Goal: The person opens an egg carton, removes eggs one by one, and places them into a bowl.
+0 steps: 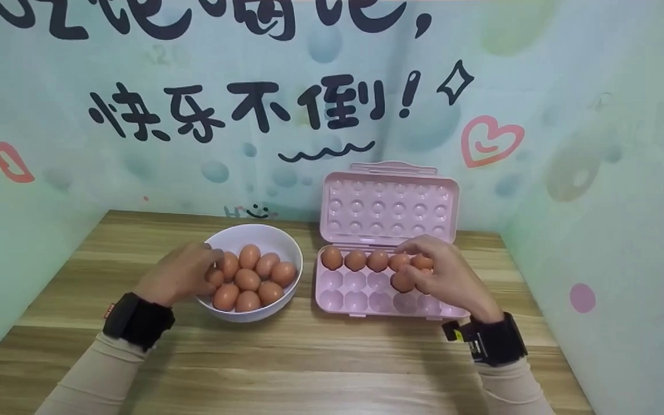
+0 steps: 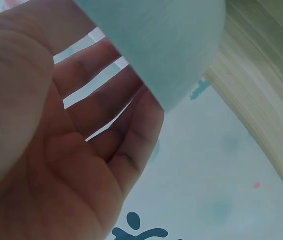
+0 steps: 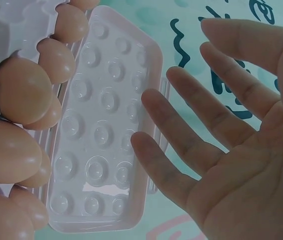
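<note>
On the worktop [image 1: 309, 357], the pink egg carton [image 1: 387, 288] stands open with its back row filled and one egg [image 1: 402, 281] in the second row; the remaining cups look bare, so most of the filling is left. Left of the carton, the white bowl [image 1: 277, 242] holds about nine eggs. Your right hand [image 1: 447, 276] hovers over the carton, fingers spread, holding nothing; your left hand [image 1: 185, 274] reaches into the bowl, fingers relaxed among the eggs.

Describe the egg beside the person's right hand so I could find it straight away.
Start at the pink egg carton with its lid standing open, right of the white bowl. Its back row holds eggs side by side. The egg you want sits alone in the second row, by the right hand.
</note>
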### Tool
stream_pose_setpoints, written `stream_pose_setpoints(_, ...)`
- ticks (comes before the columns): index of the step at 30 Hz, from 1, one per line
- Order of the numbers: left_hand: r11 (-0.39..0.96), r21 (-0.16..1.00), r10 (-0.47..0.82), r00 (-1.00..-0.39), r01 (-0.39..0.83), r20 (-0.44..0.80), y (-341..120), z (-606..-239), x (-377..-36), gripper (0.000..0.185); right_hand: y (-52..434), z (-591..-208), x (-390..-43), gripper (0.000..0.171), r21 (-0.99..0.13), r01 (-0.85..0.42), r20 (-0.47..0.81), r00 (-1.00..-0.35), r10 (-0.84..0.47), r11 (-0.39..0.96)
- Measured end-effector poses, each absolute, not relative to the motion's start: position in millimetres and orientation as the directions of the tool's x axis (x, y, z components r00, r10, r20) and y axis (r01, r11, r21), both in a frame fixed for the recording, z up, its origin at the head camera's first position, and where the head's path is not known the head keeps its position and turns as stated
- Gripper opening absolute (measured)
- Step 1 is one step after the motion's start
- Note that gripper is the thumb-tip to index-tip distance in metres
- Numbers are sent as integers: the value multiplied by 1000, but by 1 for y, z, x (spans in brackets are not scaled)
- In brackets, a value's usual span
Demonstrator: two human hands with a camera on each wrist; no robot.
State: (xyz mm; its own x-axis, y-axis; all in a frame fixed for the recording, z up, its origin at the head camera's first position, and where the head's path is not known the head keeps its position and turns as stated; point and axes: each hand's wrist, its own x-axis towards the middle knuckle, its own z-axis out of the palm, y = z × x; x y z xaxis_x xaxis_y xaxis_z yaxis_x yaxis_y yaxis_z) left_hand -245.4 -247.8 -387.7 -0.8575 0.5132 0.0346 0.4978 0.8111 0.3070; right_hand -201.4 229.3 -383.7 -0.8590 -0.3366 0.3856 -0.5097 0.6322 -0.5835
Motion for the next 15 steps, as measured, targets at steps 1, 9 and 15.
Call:
stream_pose_setpoints(1, 808, 310, 515, -856, 502, 46, -248, -388, -245, 21, 229, -384, -201, 29, -585, -505, 382, -862, -333, 635)
stream_pose_setpoints(9, 773, 263, 538, -817, 577, 209, -236, -385, -234, 20, 232, -384, -202, 28, -569, -491, 374, -869, -324, 660)
stream_pose_setpoints(15, 749, 234, 547, -778, 620, 309, -208, -379, -231, 26, 234, -387, -203, 35, -535, -500, 392, -861, -324, 681)
